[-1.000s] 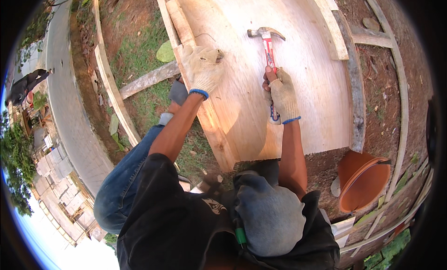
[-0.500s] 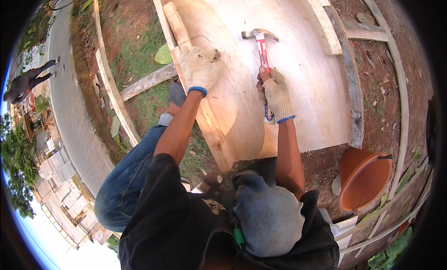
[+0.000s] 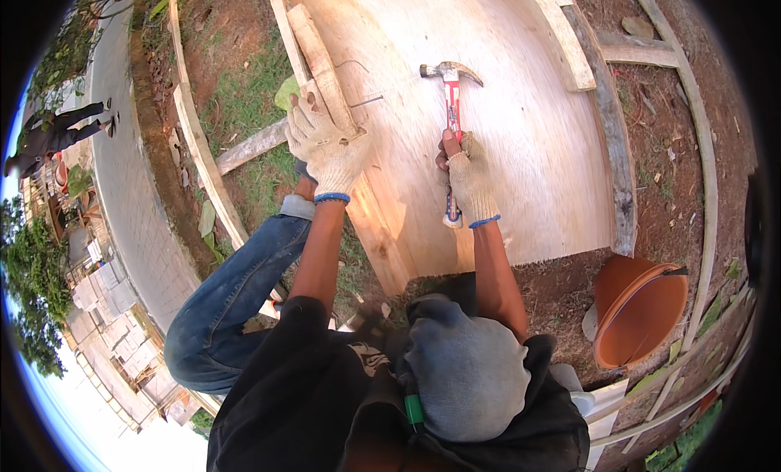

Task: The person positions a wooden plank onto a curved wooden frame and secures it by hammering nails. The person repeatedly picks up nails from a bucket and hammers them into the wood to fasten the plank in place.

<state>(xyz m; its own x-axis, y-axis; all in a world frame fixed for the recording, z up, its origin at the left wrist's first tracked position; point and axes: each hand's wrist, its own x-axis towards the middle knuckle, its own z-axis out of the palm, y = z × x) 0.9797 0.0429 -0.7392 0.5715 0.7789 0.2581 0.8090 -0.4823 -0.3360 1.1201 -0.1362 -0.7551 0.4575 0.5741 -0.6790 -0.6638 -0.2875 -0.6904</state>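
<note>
My right hand wears a cream knit glove with a blue cuff and is closed round the handle of a claw hammer. The hammer lies over the plywood sheet, its metal head away from me. My left hand, gloved alike, grips the near end of a short wooden block, with its fingers over the left side. That block lies along the timber edge board at the sheet's left. A long nail juts from beside the block, over the plywood; where its other end sits is hidden.
A timber strip borders the sheet on the right. An orange bucket lies tipped at the lower right. Wooden rails run over grass and soil on the left. Another person stands beyond the paved path.
My left hand has shifted left and nearer along the block, and its fingers now show. The nail has come into view. The hammer and my right hand have moved slightly left and nearer.
</note>
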